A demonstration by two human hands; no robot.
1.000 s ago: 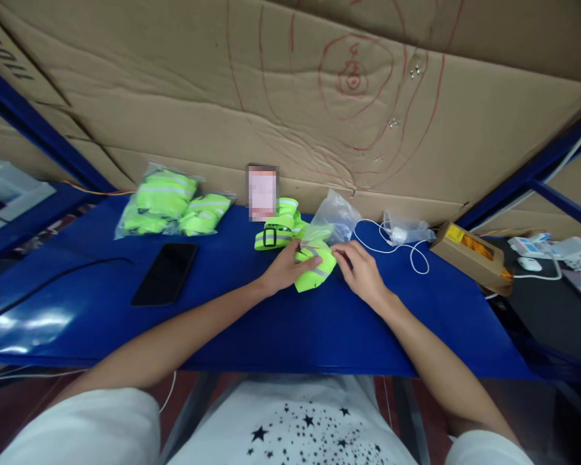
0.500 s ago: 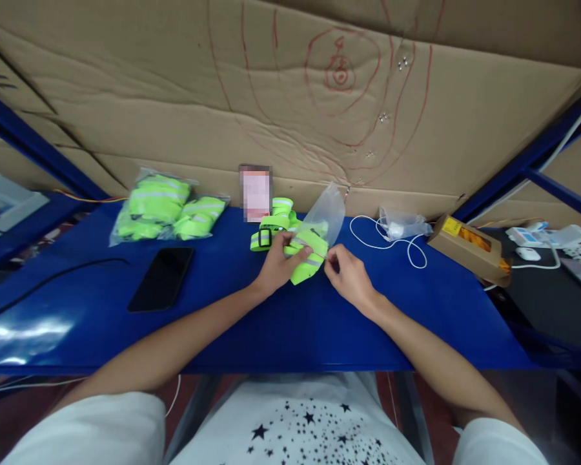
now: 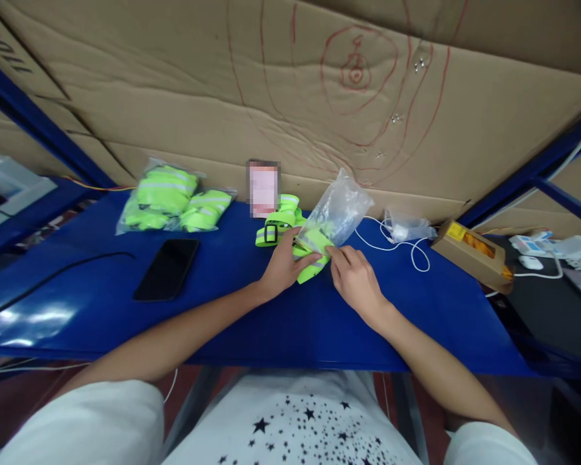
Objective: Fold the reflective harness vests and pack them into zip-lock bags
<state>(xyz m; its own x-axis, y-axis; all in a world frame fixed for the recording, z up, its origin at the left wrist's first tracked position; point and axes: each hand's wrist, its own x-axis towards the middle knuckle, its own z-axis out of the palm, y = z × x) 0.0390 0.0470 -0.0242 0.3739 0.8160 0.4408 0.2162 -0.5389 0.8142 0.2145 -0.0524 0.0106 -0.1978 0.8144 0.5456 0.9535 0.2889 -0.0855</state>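
Observation:
My left hand [image 3: 285,266] grips a folded neon-green reflective strap [image 3: 312,256] on the blue table [image 3: 281,323]. The strap's far end sits inside the mouth of a clear plastic bag [image 3: 339,208], which stands up behind it. My right hand [image 3: 352,278] pinches the bag's lower edge right beside the strap. Just behind my left hand lies a loose green strap with a black buckle [image 3: 275,227].
Bagged green straps [image 3: 174,200] lie at the back left, with a black phone [image 3: 167,268] in front of them. A white cable [image 3: 407,248], a small clear bag [image 3: 407,227] and a brown carton [image 3: 474,253] are at the right. A cardboard wall [image 3: 290,97] closes the back.
The clear bag has been lifted from lying flat to standing up over the strap's end. Both hands stayed at the strap, shifting slightly.

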